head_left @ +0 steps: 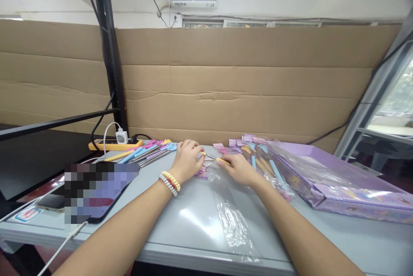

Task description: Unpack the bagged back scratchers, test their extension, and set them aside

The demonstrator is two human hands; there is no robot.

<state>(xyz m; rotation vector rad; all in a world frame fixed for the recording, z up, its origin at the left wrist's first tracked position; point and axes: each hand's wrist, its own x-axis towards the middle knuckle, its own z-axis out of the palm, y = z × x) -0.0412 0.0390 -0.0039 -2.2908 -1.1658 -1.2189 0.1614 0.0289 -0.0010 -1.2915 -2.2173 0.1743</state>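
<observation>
My left hand [187,158], with bead bracelets on the wrist, is closed around one end of a thin yellow-handled metal stick [215,158]. My right hand [238,167] pinches the stick's yellow handle. Both hands rest on the grey table [338,235] over a clear plastic sleeve [230,211] that lies flat toward me. Small purple cards [202,173] lie under and between my hands. A row of similar sticks with pink, blue and yellow hand-shaped heads [148,151] lies just left of my left hand.
A purple display box [338,190] with packed sticks sits at the right. More purple cards [245,139] lie at the back. A yellow power strip with a charger [114,143], a phone [51,202] and a tablet lie at the left. A cardboard wall stands behind the table.
</observation>
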